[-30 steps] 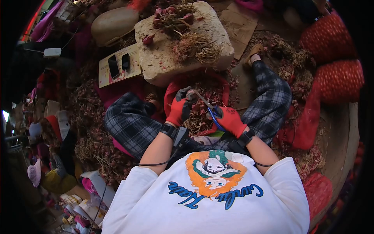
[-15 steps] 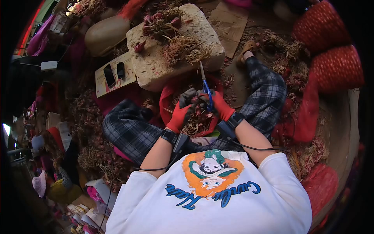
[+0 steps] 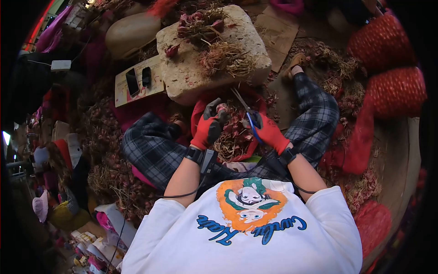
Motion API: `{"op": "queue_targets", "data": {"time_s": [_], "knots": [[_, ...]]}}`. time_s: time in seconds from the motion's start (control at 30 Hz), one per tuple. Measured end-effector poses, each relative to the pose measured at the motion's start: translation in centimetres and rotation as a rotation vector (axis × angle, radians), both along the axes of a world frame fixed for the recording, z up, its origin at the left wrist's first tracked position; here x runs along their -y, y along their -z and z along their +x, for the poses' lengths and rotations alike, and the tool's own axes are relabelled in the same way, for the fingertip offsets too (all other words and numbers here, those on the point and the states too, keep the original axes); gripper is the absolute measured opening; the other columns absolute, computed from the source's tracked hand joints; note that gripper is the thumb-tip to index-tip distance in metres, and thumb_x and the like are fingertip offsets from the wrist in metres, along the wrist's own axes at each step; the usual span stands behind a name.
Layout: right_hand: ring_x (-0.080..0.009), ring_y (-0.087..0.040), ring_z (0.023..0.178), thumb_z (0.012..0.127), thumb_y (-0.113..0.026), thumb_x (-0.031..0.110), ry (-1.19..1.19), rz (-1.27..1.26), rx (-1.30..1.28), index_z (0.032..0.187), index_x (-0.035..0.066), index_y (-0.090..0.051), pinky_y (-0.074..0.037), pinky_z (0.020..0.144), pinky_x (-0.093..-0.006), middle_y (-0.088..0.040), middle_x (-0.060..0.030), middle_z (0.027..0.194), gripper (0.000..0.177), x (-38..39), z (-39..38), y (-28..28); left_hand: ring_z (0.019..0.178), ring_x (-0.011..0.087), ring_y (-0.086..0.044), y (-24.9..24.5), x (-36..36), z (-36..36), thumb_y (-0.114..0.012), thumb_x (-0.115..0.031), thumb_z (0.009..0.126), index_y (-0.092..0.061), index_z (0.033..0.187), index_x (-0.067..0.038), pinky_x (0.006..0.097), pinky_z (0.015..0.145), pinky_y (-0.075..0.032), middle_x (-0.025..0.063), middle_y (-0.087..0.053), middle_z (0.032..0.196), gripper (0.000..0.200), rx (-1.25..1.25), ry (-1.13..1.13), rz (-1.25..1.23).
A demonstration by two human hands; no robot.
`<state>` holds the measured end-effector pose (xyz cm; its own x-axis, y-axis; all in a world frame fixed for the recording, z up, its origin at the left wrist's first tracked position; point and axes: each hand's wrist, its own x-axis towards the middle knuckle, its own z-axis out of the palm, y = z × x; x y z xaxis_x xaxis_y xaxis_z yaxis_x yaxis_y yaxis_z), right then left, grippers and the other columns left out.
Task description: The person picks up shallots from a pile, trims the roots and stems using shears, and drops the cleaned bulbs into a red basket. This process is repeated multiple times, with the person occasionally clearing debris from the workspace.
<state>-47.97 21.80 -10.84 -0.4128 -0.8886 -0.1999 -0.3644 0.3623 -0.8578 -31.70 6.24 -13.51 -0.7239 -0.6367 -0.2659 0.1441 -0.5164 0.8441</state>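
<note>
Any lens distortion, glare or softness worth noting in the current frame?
Head view: wide-angle distortion, with black, rounded corners; head view: a small light at the left edge glares white; head view: the scissors in the right hand read clearly, but the small bulb at the left hand lacks fine detail.
</note>
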Motion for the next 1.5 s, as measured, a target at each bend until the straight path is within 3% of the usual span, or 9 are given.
{"op": "queue_targets", "data": {"time_s": [0.07, 0.1, 0.2, 0.6, 0.67, 1.07, 1.17, 1.3, 1.5], "knots": [[-0.034, -0.06, 0.091, 0.079, -0.061, 0.051, -0.092, 0.116, -0.22, 0.106, 0.007, -0.057, -0.048, 0.077, -0.0406, -0.063, -0.0168, 0.096, 0.052, -0.7, 0.6, -1.8, 0.083, 0.0103, -0.052, -0.6, 0.1, -0.1, -0.055, -0.01, 0.092, -0.033, 0.136, -0.007, 0.0244, 0.074, -0.046, 0.0007, -0.048, 0.099, 0.049, 0.066, -0.009, -0.046], [-0.0335, -0.06, 0.079, 0.076, -0.068, 0.042, -0.022, -0.028, -0.329, 0.095, 0.008, -0.06, -0.047, 0.066, -0.0395, -0.063, -0.0139, 0.085, 0.04, -0.7, 1.3, -1.7, 0.084, 0.0097, -0.051, -0.5, 0.1, -0.2, -0.055, -0.009, 0.092, -0.033, 0.136, -0.006, 0.0238, 0.075, -0.046, 0.0008, -0.048, 0.1, 0.049, 0.085, -0.012, -0.108], [-0.0316, -0.062, 0.086, 0.076, -0.06, 0.057, -0.073, 0.166, -0.276, 0.101, 0.01, -0.059, -0.049, 0.074, -0.0417, -0.064, -0.013, 0.096, 0.053, -0.8, 1.3, -2.4, 0.088, 0.0083, -0.05, -0.4, -0.2, -0.4, -0.054, -0.005, 0.091, -0.034, 0.135, -0.003, 0.0219, 0.079, -0.044, 0.0014, -0.05, 0.102, 0.048, 0.117, -0.014, -0.232], [-0.0319, -0.063, 0.078, 0.079, -0.06, 0.051, -0.117, 0.114, -0.073, 0.088, 0.01, -0.064, -0.049, 0.067, -0.04, -0.065, -0.013, 0.081, 0.042, -1.4, 0.9, -1.7, 0.098, 0.0099, -0.049, 0.4, 0.1, 0.4, -0.056, 0.003, 0.087, -0.033, 0.135, -0.001, 0.0216, 0.086, -0.042, 0.0039, -0.049, 0.112, 0.054, 0.106, 0.033, -0.318], [-0.032, -0.063, 0.078, 0.079, -0.06, 0.052, -0.072, 0.102, -0.133, 0.087, 0.01, -0.064, -0.049, 0.067, -0.0401, -0.065, -0.0128, 0.082, 0.043, -1.8, 1.1, -1.3, 0.099, 0.0102, -0.049, 0.3, 0.0, 0.3, -0.056, 0.004, 0.086, -0.033, 0.136, -0.001, 0.0215, 0.087, -0.042, 0.004, -0.048, 0.113, 0.055, -0.005, 0.023, -0.115], [-0.0321, -0.063, 0.078, 0.076, -0.059, 0.06, -0.164, 0.249, -0.338, 0.091, 0.011, -0.065, -0.049, 0.068, -0.0409, -0.065, -0.0136, 0.082, 0.052, -1.8, 0.4, -0.8, 0.096, 0.0094, -0.05, 1.6, 0.1, 0.3, -0.058, 0.0, 0.086, -0.035, 0.134, 0.0, 0.0218, 0.083, -0.045, 0.0034, -0.049, 0.114, 0.053, 0.128, -0.011, -0.352], [-0.032, -0.063, 0.078, 0.076, -0.06, 0.059, -0.091, 0.169, -0.244, 0.091, 0.01, -0.065, -0.049, 0.068, -0.041, -0.065, -0.0141, 0.082, 0.051, -2.4, 0.5, 1.1, 0.091, 0.0093, -0.051, 1.2, -0.1, -0.3, -0.058, -0.012, 0.09, -0.04, 0.129, -0.004, 0.0189, 0.077, -0.044, 0.0028, -0.051, 0.111, 0.044, 0.081, -0.028, -0.146], [-0.0317, -0.063, 0.079, 0.076, -0.061, 0.056, -0.05, 0.06, -0.061, 0.092, 0.01, -0.065, -0.048, 0.067, -0.0403, -0.066, -0.0139, 0.083, 0.049, -2.4, 0.7, -0.6, 0.082, 0.0111, -0.054, -0.8, 0.7, -0.3, -0.054, -0.031, 0.093, -0.048, 0.122, -0.012, 0.0243, 0.072, -0.048, 0.0017, -0.056, 0.105, 0.035, -0.114, 0.017, 0.455], [-0.0304, -0.063, 0.075, 0.077, -0.067, 0.045, -0.083, 0.098, -0.175, 0.094, 0.012, -0.065, -0.047, 0.063, -0.0363, -0.065, -0.0106, 0.08, 0.037, -1.8, 0.6, -2.6, 0.081, 0.0129, -0.055, -2.0, 0.6, -0.1, -0.059, -0.036, 0.089, -0.056, 0.11, -0.011, 0.0231, 0.071, -0.048, -0.0013, -0.061, 0.095, 0.033, -0.115, -0.111, 0.767]]}}
